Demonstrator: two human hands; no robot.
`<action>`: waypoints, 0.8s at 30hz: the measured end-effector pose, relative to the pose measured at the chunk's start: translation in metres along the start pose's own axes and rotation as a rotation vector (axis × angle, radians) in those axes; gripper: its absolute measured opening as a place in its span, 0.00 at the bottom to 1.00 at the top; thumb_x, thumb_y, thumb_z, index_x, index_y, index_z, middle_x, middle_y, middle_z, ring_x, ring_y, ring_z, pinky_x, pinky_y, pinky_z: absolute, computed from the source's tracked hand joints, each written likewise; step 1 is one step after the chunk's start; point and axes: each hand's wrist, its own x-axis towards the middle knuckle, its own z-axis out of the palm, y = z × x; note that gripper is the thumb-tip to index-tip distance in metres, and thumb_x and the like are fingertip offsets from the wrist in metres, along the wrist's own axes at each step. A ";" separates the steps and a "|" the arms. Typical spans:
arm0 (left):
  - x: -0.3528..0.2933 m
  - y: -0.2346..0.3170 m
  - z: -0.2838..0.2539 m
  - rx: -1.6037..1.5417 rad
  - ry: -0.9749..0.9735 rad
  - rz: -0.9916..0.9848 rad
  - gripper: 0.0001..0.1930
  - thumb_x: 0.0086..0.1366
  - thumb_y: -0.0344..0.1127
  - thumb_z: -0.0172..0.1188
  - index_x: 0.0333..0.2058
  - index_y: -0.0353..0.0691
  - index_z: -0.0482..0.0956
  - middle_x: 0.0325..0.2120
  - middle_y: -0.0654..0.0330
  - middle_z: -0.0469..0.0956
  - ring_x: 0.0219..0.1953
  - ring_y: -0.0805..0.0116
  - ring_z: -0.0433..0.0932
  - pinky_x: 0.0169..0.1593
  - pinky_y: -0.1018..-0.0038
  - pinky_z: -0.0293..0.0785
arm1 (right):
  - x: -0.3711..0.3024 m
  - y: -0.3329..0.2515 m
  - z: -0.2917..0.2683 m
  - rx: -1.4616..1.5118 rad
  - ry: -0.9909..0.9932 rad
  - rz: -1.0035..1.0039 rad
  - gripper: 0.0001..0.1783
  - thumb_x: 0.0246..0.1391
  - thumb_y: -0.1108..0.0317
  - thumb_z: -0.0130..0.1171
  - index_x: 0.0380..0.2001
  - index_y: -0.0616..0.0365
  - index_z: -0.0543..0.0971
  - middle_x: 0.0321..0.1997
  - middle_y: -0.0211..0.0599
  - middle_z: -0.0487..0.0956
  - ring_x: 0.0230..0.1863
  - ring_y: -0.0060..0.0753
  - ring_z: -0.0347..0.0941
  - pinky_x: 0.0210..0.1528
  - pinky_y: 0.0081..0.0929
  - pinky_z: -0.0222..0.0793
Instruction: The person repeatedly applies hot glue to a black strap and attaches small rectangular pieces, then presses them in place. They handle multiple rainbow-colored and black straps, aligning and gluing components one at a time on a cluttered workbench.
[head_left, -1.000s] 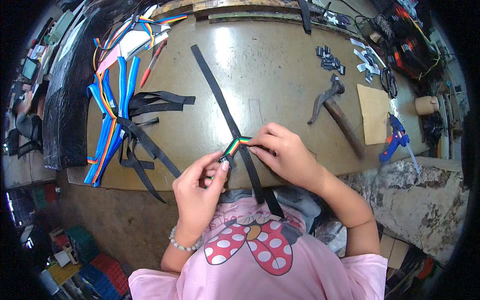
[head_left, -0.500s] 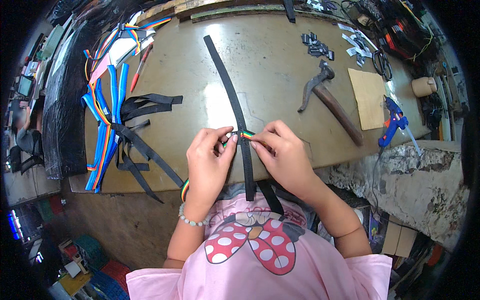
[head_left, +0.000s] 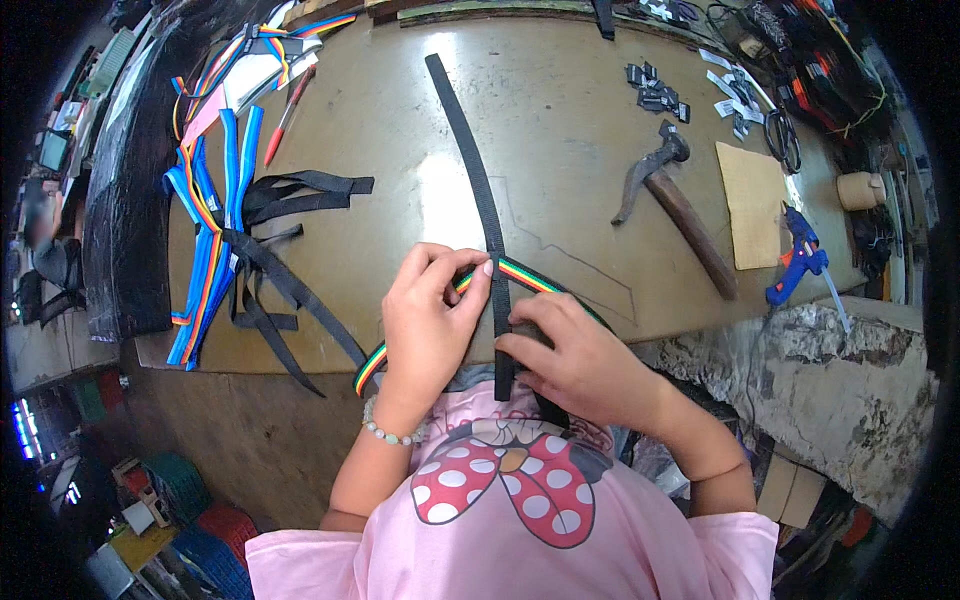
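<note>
A long black webbing strap point(head_left: 468, 150) runs from the far part of the table to its near edge. A green, yellow and red striped strap point(head_left: 525, 274) crosses it and passes on beneath my right hand. At the crossing, my left hand point(head_left: 432, 305) is closed, with thumb and fingers pinching the striped strap against the black one. Another stretch of striped strap point(head_left: 370, 368) hangs beside my left wrist. My right hand point(head_left: 580, 355) has its bent fingers apart, the tips at the right edge of the black strap's near part.
Blue, rainbow-striped straps point(head_left: 208, 240) and black straps point(head_left: 290, 285) lie to the left, near a red pen point(head_left: 290, 115). On the right are a hammer point(head_left: 690, 230), brown card point(head_left: 752, 205), a blue glue gun point(head_left: 800, 258), scissors point(head_left: 782, 140) and small black labels point(head_left: 655, 92).
My right hand has let go of the striped strap near the crossing and moved nearer, beside the black strap. More of the striped strap shows. My left hand keeps its pinch.
</note>
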 end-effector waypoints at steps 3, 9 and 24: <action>-0.002 -0.002 -0.002 -0.003 -0.008 0.038 0.09 0.57 0.26 0.67 0.38 0.39 0.85 0.29 0.60 0.74 0.21 0.74 0.71 0.27 0.76 0.69 | 0.000 -0.001 0.012 -0.143 0.025 -0.050 0.18 0.49 0.70 0.54 0.47 0.57 0.74 0.50 0.45 0.71 0.53 0.47 0.69 0.57 0.40 0.68; -0.004 -0.006 -0.005 -0.069 -0.035 0.036 0.10 0.57 0.25 0.67 0.39 0.39 0.85 0.31 0.60 0.74 0.23 0.74 0.73 0.28 0.76 0.71 | 0.012 0.008 0.001 -0.089 0.014 -0.055 0.17 0.51 0.70 0.54 0.46 0.58 0.74 0.46 0.43 0.72 0.46 0.47 0.73 0.48 0.35 0.74; -0.004 -0.011 -0.010 -0.139 -0.079 0.013 0.11 0.57 0.25 0.67 0.40 0.39 0.85 0.31 0.61 0.72 0.23 0.73 0.72 0.30 0.75 0.71 | 0.047 0.025 -0.022 0.191 0.091 0.106 0.16 0.40 0.82 0.63 0.37 0.61 0.78 0.41 0.45 0.76 0.40 0.49 0.77 0.43 0.36 0.75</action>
